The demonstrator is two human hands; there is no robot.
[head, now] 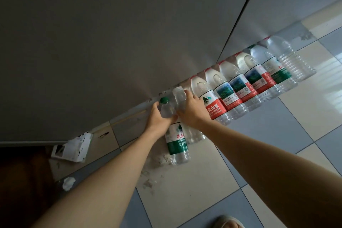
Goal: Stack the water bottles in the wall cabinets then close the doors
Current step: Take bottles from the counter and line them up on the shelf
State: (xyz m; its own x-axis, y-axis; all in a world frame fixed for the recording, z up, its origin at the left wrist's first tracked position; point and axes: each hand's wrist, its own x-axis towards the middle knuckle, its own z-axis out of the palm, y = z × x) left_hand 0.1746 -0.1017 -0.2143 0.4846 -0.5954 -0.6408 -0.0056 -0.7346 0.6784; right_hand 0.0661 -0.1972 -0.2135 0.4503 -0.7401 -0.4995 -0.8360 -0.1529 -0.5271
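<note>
Plastic bottles: six in row (238, 87); left grip (159, 118) grasps green-capped bottle (175, 135), right grip (192, 109) clear bottle (180, 96).

Quick count from where I'm crouched. Bottles first: two under my hands, namely one green-capped, green-label bottle (177, 142) in my left hand (159, 116) and one clear bottle with no label showing (180, 94) under my right hand (191, 112). Beside them the row against the cabinet runs on: four red-label bottles, starting with the nearest (214, 106), then one more green-label bottle (277, 72), then one bare clear bottle (294, 59) at the far end. That's six in the row, eight bottles in all. Two cabinet door panels, with one dark seam (238, 15) between them. One torn white carton (71, 149) on the floor, one crumpled white scrap (68, 183), one slipper toe (228, 222).
</note>
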